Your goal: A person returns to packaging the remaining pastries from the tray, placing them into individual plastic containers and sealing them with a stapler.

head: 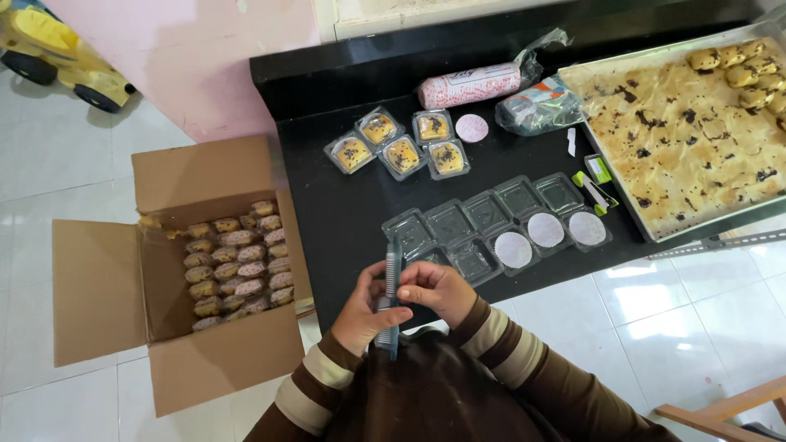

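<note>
Both hands meet close to my chest over the near edge of the black counter (344, 205). My left hand (360, 315) grips a tall stack of clear plastic trays (392, 286) held on edge. At the top of that stack, the fingers of my right hand (438, 290) pinch it. Just beyond my hands, several empty clear trays (483, 217) lie in two rows on the counter; three of them hold white paper liners (547, 230). Farther back sit several trays filled with chocolate-chip pastries (401, 143).
An open cardboard box (205, 360) on the tiled floor at left is packed with wrapped pastries (237, 266). A baking sheet (679, 139) with a few pastries lies at right. A roll of liners (471, 84), a plastic bag (540, 106) and a green tool (596, 184) rest on the counter.
</note>
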